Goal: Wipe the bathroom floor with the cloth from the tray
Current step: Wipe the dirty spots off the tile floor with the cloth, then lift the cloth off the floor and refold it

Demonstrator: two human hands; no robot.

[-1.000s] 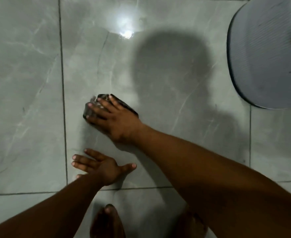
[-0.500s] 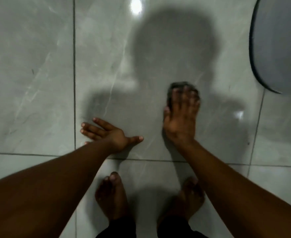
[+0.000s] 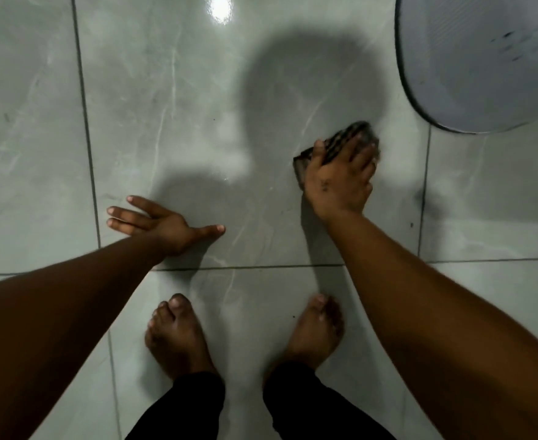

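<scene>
Though half under the right hand (image 3: 337, 182), a cloth (image 3: 351, 130) (blurred).

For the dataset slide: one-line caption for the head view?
Barefoot person presses a dark cloth onto the grey tiled floor with the right hand; left hand rests flat, fingers spread.

Black trousers (image 3: 194, 404), bare feet (image 3: 179, 338), arms unsleeved (image 3: 71, 306).

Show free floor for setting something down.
Free: tiles beyond and left of the left hand; the stretch between it and the right hand pressing the cloth. Crowded: right corner by the grey round object, and around the feet.
</scene>
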